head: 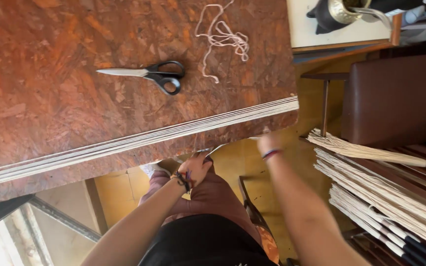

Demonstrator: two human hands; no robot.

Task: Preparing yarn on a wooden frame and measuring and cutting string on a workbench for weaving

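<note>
While the band of white cords runs lengthwise across the counter near the scissors, I see my left hand clenched just below it, nearer than my blurred right hand, whose fingers I cannot read.

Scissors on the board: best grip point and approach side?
Grip the scissors by the black loop handles, at their right end, coming from the right or from above. They lie flat and closed on the wooden board, blades pointing left, so the handle end keeps fingers off the tip. The loose string lies just right of the handles, so a top-down reach probably avoids snagging it.
</note>
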